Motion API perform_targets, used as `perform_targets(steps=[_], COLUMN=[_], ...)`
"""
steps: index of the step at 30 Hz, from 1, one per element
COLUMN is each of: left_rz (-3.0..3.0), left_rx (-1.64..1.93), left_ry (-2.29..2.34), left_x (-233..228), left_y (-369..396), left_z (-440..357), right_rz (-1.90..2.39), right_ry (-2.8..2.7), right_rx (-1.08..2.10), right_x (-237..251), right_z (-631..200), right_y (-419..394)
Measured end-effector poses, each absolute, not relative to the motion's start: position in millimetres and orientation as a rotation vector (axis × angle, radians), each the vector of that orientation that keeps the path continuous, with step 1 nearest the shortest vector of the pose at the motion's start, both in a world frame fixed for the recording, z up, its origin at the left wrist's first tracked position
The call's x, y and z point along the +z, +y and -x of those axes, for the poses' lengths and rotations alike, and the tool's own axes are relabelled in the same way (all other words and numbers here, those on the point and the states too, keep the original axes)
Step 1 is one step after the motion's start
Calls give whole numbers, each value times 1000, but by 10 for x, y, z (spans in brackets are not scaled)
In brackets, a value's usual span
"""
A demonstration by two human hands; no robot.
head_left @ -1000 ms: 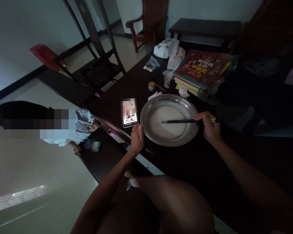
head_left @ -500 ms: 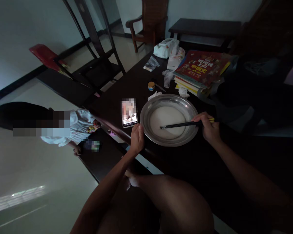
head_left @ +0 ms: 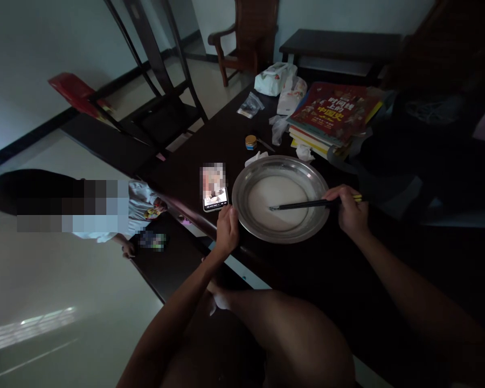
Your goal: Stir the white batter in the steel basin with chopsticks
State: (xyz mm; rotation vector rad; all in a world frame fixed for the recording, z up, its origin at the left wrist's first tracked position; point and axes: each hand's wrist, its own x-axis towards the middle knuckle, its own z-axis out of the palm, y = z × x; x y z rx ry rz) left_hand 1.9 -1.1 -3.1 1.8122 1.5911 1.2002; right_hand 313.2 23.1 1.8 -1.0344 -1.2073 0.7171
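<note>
A wide metal bowl (head_left: 281, 237) stands on the dark table, with a whitish mixture (head_left: 283, 196) in its bottom. My left hand (head_left: 227, 230) grips the bowl's left rim, fingers pressed together against it. In my right hand (head_left: 351, 213), at the bowl's right side, are dark chopsticks (head_left: 307, 204) with yellow ends. They slant across the bowl, almost level, and their wet, whitish tips touch the mixture near its middle. Just left of the bowl lies a lit phone (head_left: 214, 187), its screen partly blurred out.
Behind the bowl are a small gold-lidded jar (head_left: 251, 143), crumpled tissue (head_left: 304, 153), plastic bags (head_left: 280, 130) and a stack of books (head_left: 335, 113). A person (head_left: 105, 213) in a light top is at the left, by a dark bench (head_left: 173, 264).
My right hand has shifted slightly to the right, and the chopstick tips have moved right and a little toward the bowl's far side. My left hand stays on the rim.
</note>
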Motion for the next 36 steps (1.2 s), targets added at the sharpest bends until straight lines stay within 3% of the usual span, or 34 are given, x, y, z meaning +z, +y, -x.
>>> perform_targets(steps=[36], left_rz=[-1817], left_rx=[1180], left_ry=[1609], left_x=[-30], left_y=[-13], left_z=[-21], right_rz=[1064], right_ry=[-1224], right_rx=[719], right_x=[29], right_z=[-3104], right_y=[221])
